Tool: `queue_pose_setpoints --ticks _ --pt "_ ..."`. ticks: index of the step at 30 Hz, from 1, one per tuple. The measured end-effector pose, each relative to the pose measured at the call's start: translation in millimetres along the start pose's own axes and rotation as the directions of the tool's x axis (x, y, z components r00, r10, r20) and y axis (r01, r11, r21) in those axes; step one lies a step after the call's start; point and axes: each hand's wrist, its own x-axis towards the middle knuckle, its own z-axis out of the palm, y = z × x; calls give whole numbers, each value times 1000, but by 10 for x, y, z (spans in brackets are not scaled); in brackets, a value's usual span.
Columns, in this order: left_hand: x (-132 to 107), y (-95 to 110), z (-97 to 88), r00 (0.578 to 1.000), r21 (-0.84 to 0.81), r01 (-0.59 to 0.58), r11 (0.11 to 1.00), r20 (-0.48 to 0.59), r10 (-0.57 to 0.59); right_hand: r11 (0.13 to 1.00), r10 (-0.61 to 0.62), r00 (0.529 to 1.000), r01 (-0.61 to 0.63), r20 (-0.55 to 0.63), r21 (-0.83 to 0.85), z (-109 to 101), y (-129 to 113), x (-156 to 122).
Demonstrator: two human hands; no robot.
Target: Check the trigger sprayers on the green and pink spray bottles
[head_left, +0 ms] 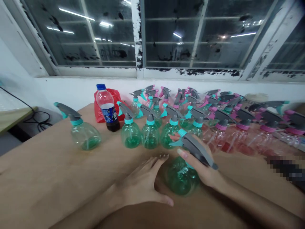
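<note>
A green spray bottle (182,178) with a grey and turquoise trigger head stands slightly tilted at the front middle of the table. My right hand (202,165) is wrapped around its neck, just under the trigger head. To the left of the bottle's body, my left hand (145,184) is spread with thumb and fingers apart; whether it touches the plastic I cannot tell. Behind my hands is a row of green spray bottles, among them one (131,135) with a little green liquid inside. Another green spray bottle (85,136) sits alone at the left.
A soda bottle (108,111) with a blue cap stands before a red plastic bag (97,111). Several pink spray bottles (220,136) crowd the right and back, near the wall below the window (205,35). A dark, pixelated object (288,170) lies at the right edge.
</note>
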Motion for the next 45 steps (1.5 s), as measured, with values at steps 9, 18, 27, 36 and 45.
queue_pose_setpoints --ticks 9,18,27,36,45 --pt "-757 -98 -206 901 10 114 993 -422 -99 981 -186 982 183 43 63 1146 -279 252" --pt "-1216 -776 -349 760 110 252 961 -637 -126 932 -296 878 351 376 -85 1519 -440 605" --pt "-959 -1185 -567 673 235 502 832 -710 -205 557 -391 906 373 161 -742 1072 -493 1178" --pt "-621 -1081 -776 664 351 642 682 -699 -265 361 -393 904 321 169 -876 1343 -275 1511" --pt "-516 -1061 -826 685 423 662 618 -676 -272 326 -385 896 358 222 -875 1334 -314 1483"
